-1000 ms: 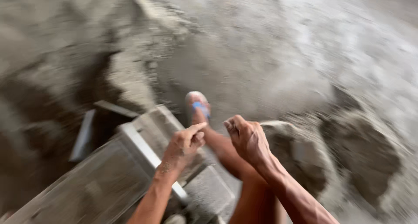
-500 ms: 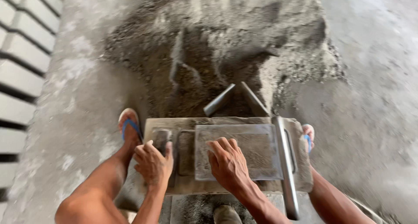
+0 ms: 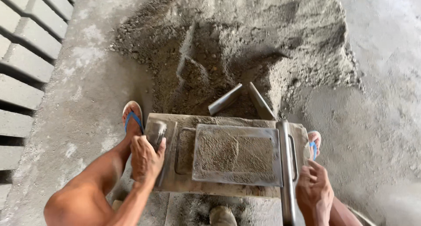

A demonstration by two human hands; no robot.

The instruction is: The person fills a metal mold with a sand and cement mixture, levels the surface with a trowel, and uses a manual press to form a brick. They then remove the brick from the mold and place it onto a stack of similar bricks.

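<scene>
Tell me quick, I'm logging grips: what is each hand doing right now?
Left hand: closed on the mould's left handle.
Right hand: fingers bent, beside the metal bar; grip cannot be told.
</scene>
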